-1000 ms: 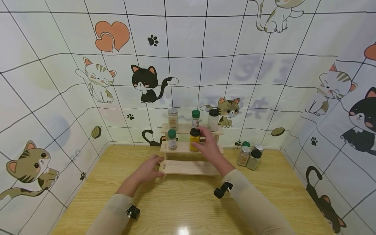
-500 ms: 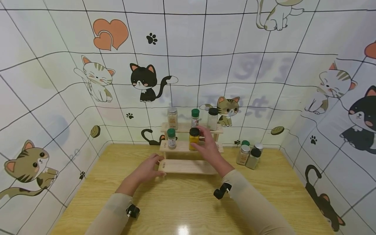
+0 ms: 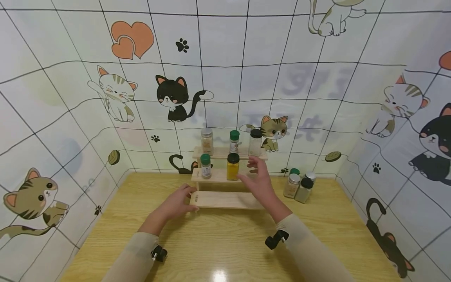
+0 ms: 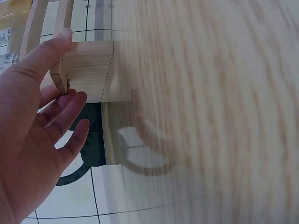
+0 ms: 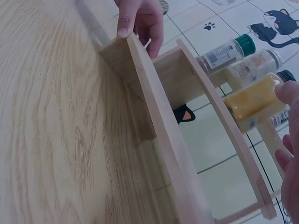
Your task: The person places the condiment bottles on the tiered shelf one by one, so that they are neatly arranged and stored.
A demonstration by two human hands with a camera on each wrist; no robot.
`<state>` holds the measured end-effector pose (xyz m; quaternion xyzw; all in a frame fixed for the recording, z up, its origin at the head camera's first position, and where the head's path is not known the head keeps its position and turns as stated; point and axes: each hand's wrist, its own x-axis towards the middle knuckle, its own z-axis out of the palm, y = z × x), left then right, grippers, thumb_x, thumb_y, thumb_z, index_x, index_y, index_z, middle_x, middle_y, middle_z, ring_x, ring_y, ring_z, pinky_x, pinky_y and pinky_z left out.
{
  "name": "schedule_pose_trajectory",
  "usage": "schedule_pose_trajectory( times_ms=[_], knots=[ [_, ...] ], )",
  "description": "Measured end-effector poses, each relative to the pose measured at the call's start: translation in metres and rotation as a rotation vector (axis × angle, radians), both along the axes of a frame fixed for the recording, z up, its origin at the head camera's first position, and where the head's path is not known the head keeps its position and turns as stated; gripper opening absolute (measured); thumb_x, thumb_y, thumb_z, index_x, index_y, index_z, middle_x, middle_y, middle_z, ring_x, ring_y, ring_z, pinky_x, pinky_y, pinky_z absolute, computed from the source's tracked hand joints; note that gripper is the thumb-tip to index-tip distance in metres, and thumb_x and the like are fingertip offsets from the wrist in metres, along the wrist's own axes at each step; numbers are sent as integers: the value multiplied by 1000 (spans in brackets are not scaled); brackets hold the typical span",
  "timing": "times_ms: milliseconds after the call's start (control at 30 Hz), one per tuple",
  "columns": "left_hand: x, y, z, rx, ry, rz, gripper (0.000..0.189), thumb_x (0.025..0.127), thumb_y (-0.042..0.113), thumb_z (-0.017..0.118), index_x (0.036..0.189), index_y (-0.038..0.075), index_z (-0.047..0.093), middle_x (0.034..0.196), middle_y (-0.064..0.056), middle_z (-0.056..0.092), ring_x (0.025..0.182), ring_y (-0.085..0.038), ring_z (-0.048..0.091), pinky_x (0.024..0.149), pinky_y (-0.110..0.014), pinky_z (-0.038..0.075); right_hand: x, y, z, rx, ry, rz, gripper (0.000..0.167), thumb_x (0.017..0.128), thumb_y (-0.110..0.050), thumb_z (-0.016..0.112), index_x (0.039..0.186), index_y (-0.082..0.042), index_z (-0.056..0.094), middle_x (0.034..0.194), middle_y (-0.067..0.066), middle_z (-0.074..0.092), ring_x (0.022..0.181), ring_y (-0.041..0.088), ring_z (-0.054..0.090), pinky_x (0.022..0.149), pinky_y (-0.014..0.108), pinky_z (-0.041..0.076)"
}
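A three-tier wooden spice rack (image 3: 225, 200) stands against the wall. My left hand (image 3: 175, 203) grips the left end of its lowest board, thumb on top and fingers underneath in the left wrist view. On the middle tier stands a black-capped spice jar with yellow contents (image 3: 232, 169). Just right of it is my right hand (image 3: 261, 186), fingers spread and holding nothing; whether its thumb tip touches the jar I cannot tell. A green-capped spice jar (image 3: 206, 167) shares that tier at the left. The right wrist view also catches the yellow jar (image 5: 254, 102) near my right thumb (image 5: 286, 92).
On the top tier are a silver-capped jar (image 3: 207, 143), a green-capped jar (image 3: 234, 143) and a black-capped jar (image 3: 255, 144). Several more jars (image 3: 297, 188) cluster on the wooden table (image 3: 225, 243) right of the rack. Cat-patterned sheeting (image 3: 225, 78) covers the walls.
My right hand has let go of the yellow jar and moved a little to the right, fingers spreading. The jar stays on the middle tier. The left hand has kept its place.
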<state>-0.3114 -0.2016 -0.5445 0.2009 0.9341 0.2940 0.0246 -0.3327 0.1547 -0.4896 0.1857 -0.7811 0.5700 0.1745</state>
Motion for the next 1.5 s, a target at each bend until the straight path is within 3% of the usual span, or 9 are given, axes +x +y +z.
schedule_pose_trajectory(
  times_ms=[333,533,700,767,1000,1233,1500],
  knots=[
    [1,0,3,12,-17,11,72,90,34,95,148,4,64,130,-6,59,122,-31,67,104,-51,57,7,48,-8,-7,101,-57,66,96,0,86,152,-2,51,140,30,50,125,47,55,107,65,47],
    [1,0,2,20,5,-9,73,89,34,96,147,3,64,129,-6,60,119,-31,68,102,-51,58,20,89,-10,114,137,-194,65,96,1,86,151,2,52,138,26,52,124,40,57,103,47,49],
    [-1,0,1,27,6,-12,73,90,34,96,147,2,64,131,-6,59,120,-30,67,103,-51,58,28,127,-14,175,169,-330,58,97,-2,85,148,-1,58,136,27,55,122,41,57,99,46,48],
    [-1,0,2,27,3,-14,72,90,34,96,147,3,64,131,-6,59,120,-29,67,103,-50,58,31,140,-18,190,162,-388,55,98,-5,85,147,-3,60,136,25,55,122,41,57,98,48,48],
    [-1,-1,3,25,-3,-15,72,90,34,96,147,3,64,129,-5,60,119,-29,67,102,-50,58,39,170,-36,229,153,-524,57,98,-2,84,148,3,58,137,26,52,123,43,55,99,35,43],
    [-1,-1,0,17,0,-10,73,91,36,95,148,3,64,129,-5,60,119,-29,67,101,-50,58,40,181,-48,260,66,-566,63,97,-4,85,152,1,55,137,27,47,124,46,53,99,54,44],
    [-1,-1,-1,27,-12,7,72,90,34,96,148,4,64,129,-5,59,119,-28,67,102,-49,58,39,181,-53,271,-37,-563,68,99,-9,85,158,-3,51,140,31,40,128,51,49,99,61,45]
  ],
)
